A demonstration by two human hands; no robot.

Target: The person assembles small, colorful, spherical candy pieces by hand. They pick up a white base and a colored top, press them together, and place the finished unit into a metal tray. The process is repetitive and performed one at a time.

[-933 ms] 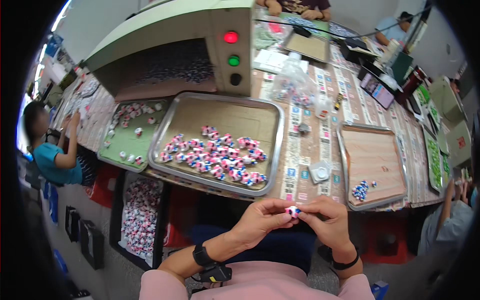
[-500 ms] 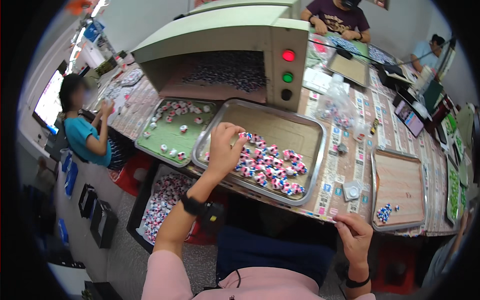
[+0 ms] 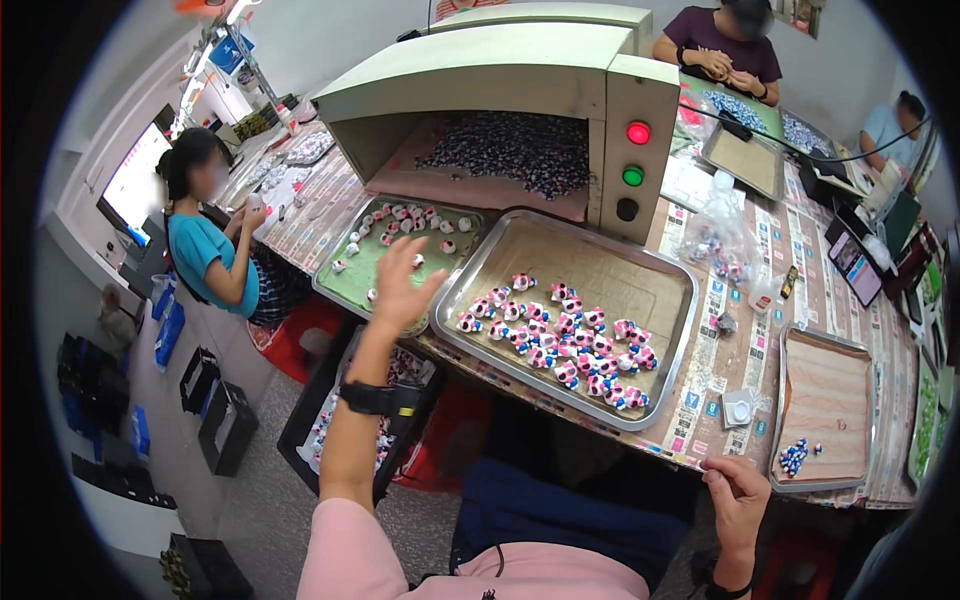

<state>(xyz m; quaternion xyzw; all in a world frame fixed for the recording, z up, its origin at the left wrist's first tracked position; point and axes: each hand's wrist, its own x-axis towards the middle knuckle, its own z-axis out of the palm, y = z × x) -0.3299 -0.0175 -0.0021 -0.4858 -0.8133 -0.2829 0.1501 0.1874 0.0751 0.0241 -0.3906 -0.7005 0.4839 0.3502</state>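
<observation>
My left hand (image 3: 404, 287) is open, fingers spread, and holds nothing that I can see. It hovers over the right side of a green-lined tray (image 3: 348, 289), among small round white-and-pink head pieces (image 3: 402, 213). Beside it, a larger metal tray (image 3: 610, 252) holds a cluster of small pink, white and blue figurines (image 3: 583, 347). My right hand (image 3: 738, 496) is low at the table's front edge, thumb and forefinger closed together. Whatever is between those fingertips, if anything, is too small to make out.
A bench oven (image 3: 480, 60) with many small pieces inside stands behind the trays. Rightward are a plastic bag (image 3: 715, 235), a small white dish (image 3: 739, 408) and a tray with blue-and-white pieces (image 3: 795, 456). A bin (image 3: 300, 450) sits below. Co-workers sit left and behind.
My left hand has let go of a figurine at the metal tray and moved left over the green-lined tray, its fingers opening. The right hand stays closed by the table edge. The view has shifted.
</observation>
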